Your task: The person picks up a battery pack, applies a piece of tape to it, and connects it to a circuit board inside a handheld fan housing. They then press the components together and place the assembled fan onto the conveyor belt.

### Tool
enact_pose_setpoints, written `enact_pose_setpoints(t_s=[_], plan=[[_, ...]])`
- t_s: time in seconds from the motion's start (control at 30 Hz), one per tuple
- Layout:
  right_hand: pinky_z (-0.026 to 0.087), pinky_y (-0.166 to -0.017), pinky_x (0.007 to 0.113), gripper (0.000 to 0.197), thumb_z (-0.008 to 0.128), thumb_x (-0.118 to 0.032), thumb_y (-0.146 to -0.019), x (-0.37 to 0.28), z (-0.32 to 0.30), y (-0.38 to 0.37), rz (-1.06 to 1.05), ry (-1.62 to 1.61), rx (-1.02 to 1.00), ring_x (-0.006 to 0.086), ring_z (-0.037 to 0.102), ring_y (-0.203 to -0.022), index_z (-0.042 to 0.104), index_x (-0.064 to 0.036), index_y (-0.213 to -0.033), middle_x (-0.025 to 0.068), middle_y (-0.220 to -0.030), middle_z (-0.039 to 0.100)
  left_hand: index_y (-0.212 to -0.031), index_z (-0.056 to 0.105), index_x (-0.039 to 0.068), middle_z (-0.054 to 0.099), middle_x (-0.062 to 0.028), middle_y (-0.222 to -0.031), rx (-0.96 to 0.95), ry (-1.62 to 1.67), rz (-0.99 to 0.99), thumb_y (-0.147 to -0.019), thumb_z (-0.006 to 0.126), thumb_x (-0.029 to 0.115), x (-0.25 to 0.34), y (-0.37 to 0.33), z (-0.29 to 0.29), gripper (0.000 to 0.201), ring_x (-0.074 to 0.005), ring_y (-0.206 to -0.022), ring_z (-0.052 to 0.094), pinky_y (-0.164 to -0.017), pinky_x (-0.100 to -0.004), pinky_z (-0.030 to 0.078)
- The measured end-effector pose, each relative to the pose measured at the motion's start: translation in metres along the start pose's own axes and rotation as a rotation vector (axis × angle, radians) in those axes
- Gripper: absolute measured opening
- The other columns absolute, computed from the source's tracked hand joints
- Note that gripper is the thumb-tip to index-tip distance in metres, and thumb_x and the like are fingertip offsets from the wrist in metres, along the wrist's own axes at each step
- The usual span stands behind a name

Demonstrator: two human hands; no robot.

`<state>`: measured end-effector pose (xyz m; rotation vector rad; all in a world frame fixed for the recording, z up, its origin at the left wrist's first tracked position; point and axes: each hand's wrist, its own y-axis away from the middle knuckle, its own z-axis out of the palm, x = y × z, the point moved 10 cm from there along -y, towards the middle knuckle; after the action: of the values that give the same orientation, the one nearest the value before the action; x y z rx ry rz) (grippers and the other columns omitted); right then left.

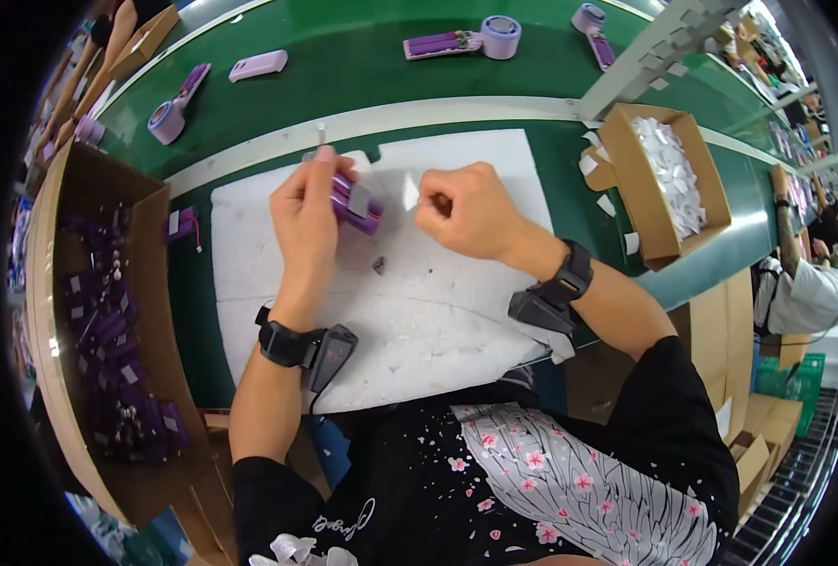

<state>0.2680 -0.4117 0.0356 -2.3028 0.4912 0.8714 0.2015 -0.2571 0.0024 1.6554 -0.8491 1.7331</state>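
A white foam sheet (pixel 419 340) lies under both hands. Over its far left part, my left hand (pixel 304 209) is closed around a purple battery pack (pixel 362 215) with a grey patch on its upper face. To the right of the pack, my right hand (pixel 473 209) is curled in a pinch. A small white slip (pixel 410 191) sticks out from its fingertips, apart from the pack. A small dark scrap (pixel 379 265) rests on the foam just below the pack.
On the left, a deep cardboard box (pixel 143 226) holds many purple packs; another purple pack (pixel 181 225) lies beside it. A cardboard box (pixel 617 132) of white pieces stands right, near a metal post (pixel 640 66). Beyond a pale rail (pixel 475 107), opened handheld fans (pixel 500 38) lie on green.
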Motion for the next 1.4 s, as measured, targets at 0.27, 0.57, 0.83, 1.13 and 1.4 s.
enact_pose_setpoints(t_s=[0.27,0.57,0.83,1.13,1.4], plan=[[0.043,-0.055,0.033,0.023,0.053,-0.02,-0.079,0.07,-0.244,0.041,0.557,0.869,0.379,0.0207,0.057,-0.055,0.06,0.0015,-0.072,0.0176,-0.06,0.055,-0.082,0.063,0.005,0.062,-0.0009,-0.076,-0.043,0.213,-0.144,-0.091,0.05,0.034,-0.003,0.0,0.005,0.033,-0.004,-0.056,0.048,-0.045,-0.0199,0.034],[0.044,-0.064,0.022,0.037,0.069,-0.008,-0.075,-0.001,-0.044,0.019,0.248,-0.023,-0.201,0.0089,0.054,-0.076,0.055,-0.004,-0.11,0.0034,-0.093,0.058,-0.088,0.061,0.002,0.065,-0.0034,-0.084,-0.167,0.26,-0.161,-0.092,0.048,0.034,-0.013,0.009,0.03,0.035,-0.0046,-0.063,0.053,-0.05,-0.0189,0.039],[0.046,-0.071,0.024,0.042,0.065,-0.004,-0.078,0.028,0.02,0.034,0.421,-0.665,-0.25,0.0092,0.053,-0.084,0.047,0.0024,-0.116,0.0079,-0.103,0.054,-0.096,0.062,0.001,0.065,-0.0035,-0.087,-0.373,0.234,-0.06,-0.094,0.047,0.031,-0.001,0.019,0.06,0.034,-0.0049,-0.069,0.053,-0.056,-0.0184,0.042],[0.047,-0.074,0.023,0.043,0.065,0.0,-0.076,0.012,0.012,0.033,0.383,-0.642,-0.251,0.01,0.055,-0.08,0.047,0.0024,-0.114,0.009,-0.097,0.056,-0.096,0.064,0.0,0.063,-0.0018,-0.085,-0.343,0.017,0.095,-0.093,0.05,0.027,0.018,0.023,0.053,0.031,-0.0053,-0.07,0.05,-0.062,-0.02,0.041],[0.047,-0.063,0.022,0.051,0.066,0.002,-0.071,0.005,0.01,0.031,0.251,-0.431,-0.227,0.0102,0.056,-0.069,0.044,-0.001,-0.117,0.0088,-0.083,0.06,-0.097,0.063,-0.001,0.065,-0.0048,-0.09,-0.413,-0.021,0.148,-0.094,0.048,0.025,0.025,0.028,0.061,0.03,-0.0084,-0.078,0.054,-0.071,-0.0219,0.043]])
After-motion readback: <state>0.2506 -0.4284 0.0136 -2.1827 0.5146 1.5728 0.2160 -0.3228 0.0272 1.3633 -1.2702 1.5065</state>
